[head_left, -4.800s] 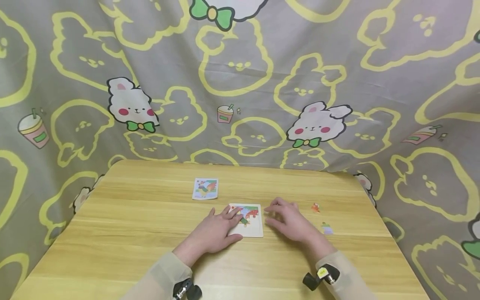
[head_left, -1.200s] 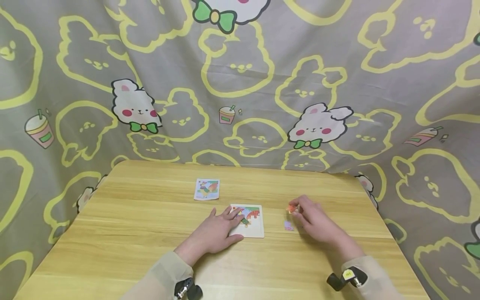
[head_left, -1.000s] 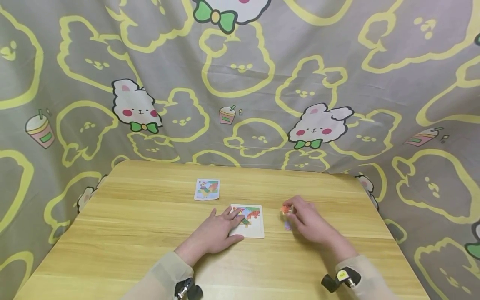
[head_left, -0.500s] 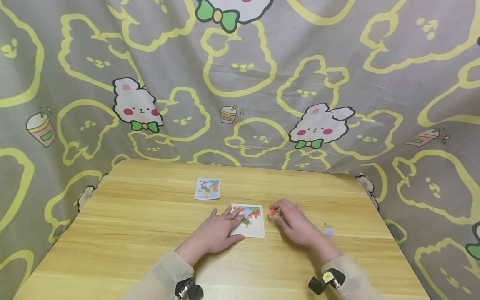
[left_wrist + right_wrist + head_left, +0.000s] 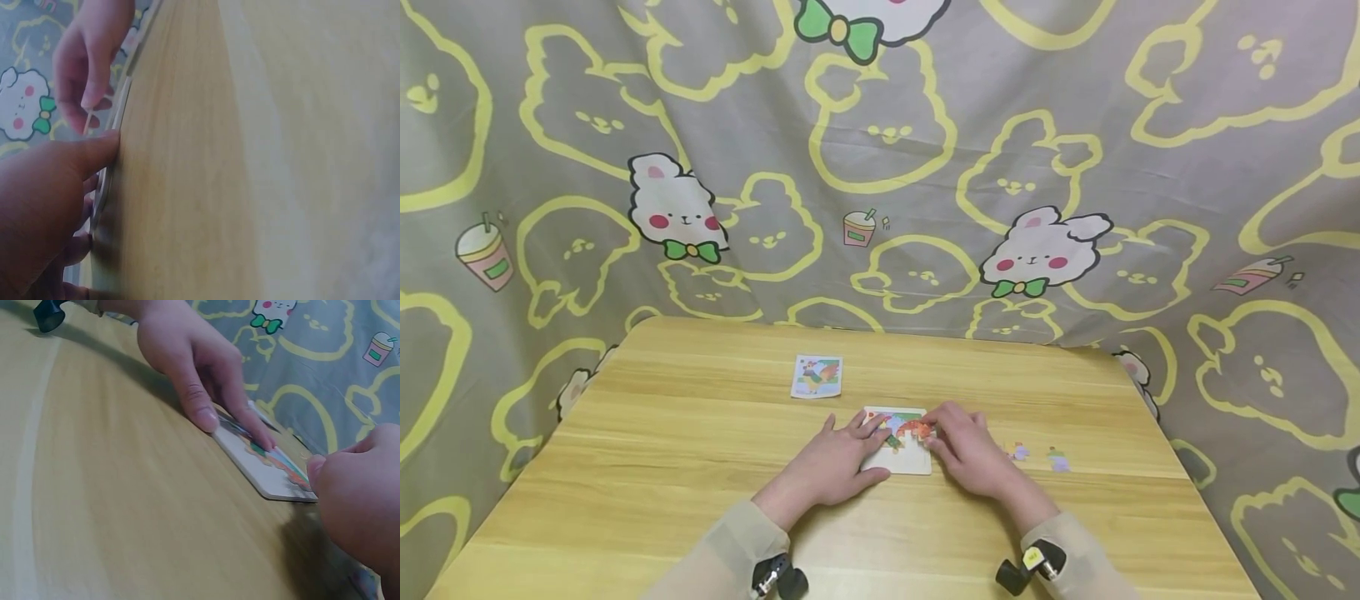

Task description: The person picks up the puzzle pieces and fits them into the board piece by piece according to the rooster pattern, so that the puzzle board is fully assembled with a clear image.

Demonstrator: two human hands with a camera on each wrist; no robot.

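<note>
A square jigsaw puzzle board (image 5: 910, 464) with a white rim lies on the table, its upper part filled with coloured pieces and its lower part bare white. The left hand (image 5: 837, 463) rests on the board's left side with fingers spread, thumb at the near edge. The right hand (image 5: 967, 450) is at the board's right edge, pinching an orange-red puzzle piece between thumb and fingers. From the left wrist, that puzzle piece (image 5: 88, 122) shows as a thin edge below the right thumb. In the right wrist view, the right hand (image 5: 362, 494) mostly hides it.
Right of the right hand lie loose puzzle pieces, a purple one (image 5: 1019, 452) and a green-and-lilac one (image 5: 1058, 459). A picture card (image 5: 817, 377) of a rooster lies farther back on the wooden table (image 5: 700, 417). A patterned curtain (image 5: 760, 125) hangs behind the table.
The right hand has picked up the orange-red puzzle piece from the right and carried it leftward to the board's right side. The left hand has stayed on the board.
</note>
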